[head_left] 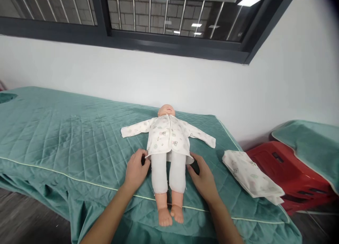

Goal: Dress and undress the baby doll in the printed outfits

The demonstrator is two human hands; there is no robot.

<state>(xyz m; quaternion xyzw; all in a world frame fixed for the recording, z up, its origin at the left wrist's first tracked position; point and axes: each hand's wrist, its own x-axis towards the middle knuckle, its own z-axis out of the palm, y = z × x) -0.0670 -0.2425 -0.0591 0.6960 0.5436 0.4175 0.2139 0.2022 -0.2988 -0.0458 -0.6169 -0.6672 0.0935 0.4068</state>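
Observation:
A baby doll point(167, 110) lies on its back, its head toward the wall and its bare feet toward me. It wears a white printed baby shirt point(161, 136), closed down the front, with both sleeves spread out sideways. White fabric covers the doll's legs down to the ankles. My left hand point(137, 168) pinches the shirt's lower hem at its left corner. At the right corner of the same hem, my right hand point(201, 175) grips the cloth between thumb and fingers. Some of the fingertips are hidden by the hem.
A green quilted cover point(79, 141) drapes the bed beneath the doll. Folded printed baby clothing point(251, 175) lies on the right, beside a red plastic stool point(293, 173) partly under another green cloth point(312, 141). A white wall and a dark-framed window point(174, 46) stand behind.

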